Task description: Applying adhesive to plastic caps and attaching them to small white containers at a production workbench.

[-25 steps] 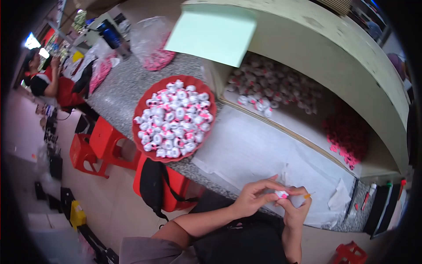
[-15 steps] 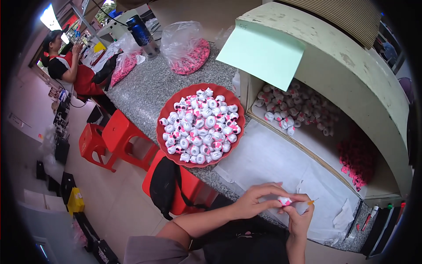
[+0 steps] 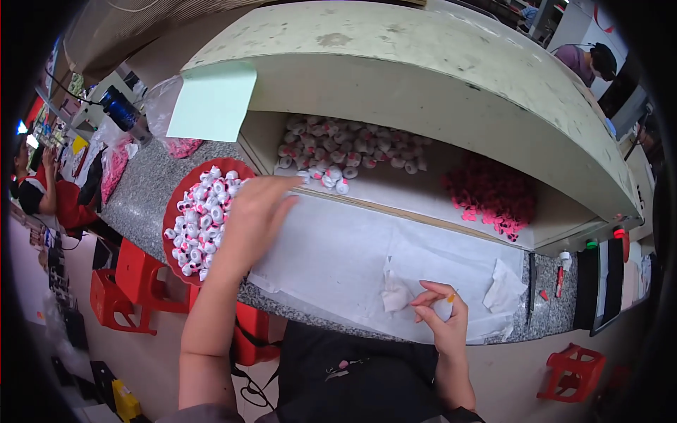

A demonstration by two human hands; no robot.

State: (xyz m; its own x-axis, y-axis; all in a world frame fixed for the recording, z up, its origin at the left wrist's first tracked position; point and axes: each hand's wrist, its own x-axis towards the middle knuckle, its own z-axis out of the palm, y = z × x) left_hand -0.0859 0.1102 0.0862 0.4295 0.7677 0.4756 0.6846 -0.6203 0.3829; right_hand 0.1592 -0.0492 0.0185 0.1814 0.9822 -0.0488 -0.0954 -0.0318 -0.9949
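My left hand (image 3: 257, 215) reaches across to the shelf's front edge, fingers stretched and thumb apart, with nothing visible between them. Just beyond its fingertips lie loose small white-and-pink figure pieces (image 3: 330, 176), in front of a larger heap of them inside the shelf. Over the white paper (image 3: 331, 247), my right hand (image 3: 446, 321) is closed round a small translucent squeeze bottle (image 3: 443, 309) with a yellow needle tip, mostly hidden by the fingers. A crumpled white tissue (image 3: 396, 292) lies close to that hand.
Left, a red scalloped bowl (image 3: 173, 211) brims with white-and-pink pieces, partly behind my left arm. Small pink parts (image 3: 490, 194) are heaped in the shelf's right end. Markers (image 3: 562, 271) and another tissue (image 3: 505, 287) lie right. Red stools (image 3: 137, 271) stand below the counter.
My view has swung right. The left hand has left the right hand and the white-and-pink piece they held together, reaching to the shelf. My right hand still has the bottle.
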